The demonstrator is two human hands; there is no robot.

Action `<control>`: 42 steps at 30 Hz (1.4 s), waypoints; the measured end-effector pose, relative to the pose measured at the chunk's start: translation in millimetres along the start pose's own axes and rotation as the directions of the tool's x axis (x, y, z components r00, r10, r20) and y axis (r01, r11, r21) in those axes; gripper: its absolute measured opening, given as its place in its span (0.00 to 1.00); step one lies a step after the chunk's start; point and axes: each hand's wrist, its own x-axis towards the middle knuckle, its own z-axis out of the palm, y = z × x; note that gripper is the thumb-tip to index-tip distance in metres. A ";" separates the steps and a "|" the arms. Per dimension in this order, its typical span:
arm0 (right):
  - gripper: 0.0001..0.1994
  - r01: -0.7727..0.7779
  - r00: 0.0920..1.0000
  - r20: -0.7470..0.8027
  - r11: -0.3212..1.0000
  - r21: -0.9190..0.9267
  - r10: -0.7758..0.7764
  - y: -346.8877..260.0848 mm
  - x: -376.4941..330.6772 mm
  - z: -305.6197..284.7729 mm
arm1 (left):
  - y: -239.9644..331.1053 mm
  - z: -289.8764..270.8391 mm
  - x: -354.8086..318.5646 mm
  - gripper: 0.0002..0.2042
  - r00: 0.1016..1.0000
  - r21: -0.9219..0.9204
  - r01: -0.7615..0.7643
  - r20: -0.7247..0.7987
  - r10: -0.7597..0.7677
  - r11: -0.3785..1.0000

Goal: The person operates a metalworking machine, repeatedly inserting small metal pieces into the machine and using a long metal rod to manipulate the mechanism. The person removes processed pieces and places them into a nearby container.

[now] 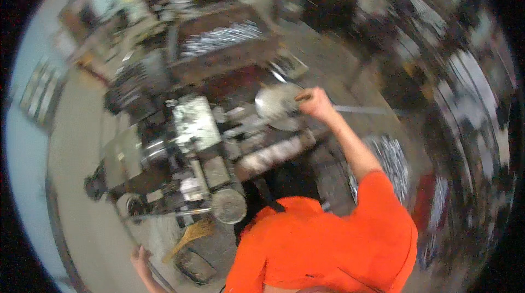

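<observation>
My right hand [317, 104] reaches forward with its fingers curled closed at the edge of a pale round disc like a handwheel [272, 100]. A short dark handle-like piece [301, 97] sticks out of its grip; blur hides the details. My left hand [141, 257] is low at the far left, its fingers partly apart, beside a long thin dark rod or edge [158, 276]. I make out nothing in it. Between the hands stands a greasy metalworking machine [216, 173] with a bright metal block [195, 123] and a round knob-like disc [228, 206].
Behind the machine, a rusty box [224, 58] holds many shiny metal pieces. Another heap of metal pieces [391, 162] lies right of my right arm. A yellow broom [191, 235] and a dark tray [195, 265] are on the floor. Blurred racks [465, 91] fill the right.
</observation>
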 end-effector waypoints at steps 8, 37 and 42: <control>0.15 -0.462 0.875 -0.355 0.789 -0.404 0.330 206.4 -225.5 -111.4 | 19.8 15.0 22.1 0.31 0.870 -0.056 0.484 0.134 -0.474 0.873; 0.04 0.120 0.958 0.268 0.699 -0.705 0.106 355.5 -290.0 14.4 | -28.4 6.2 19.8 0.18 0.990 -0.232 0.136 0.002 -0.139 0.963; 0.03 0.347 0.925 0.362 0.648 -0.678 -0.117 335.1 -284.8 -10.8 | 0.8 23.4 6.2 0.18 0.994 -0.184 0.095 -0.041 -0.105 0.978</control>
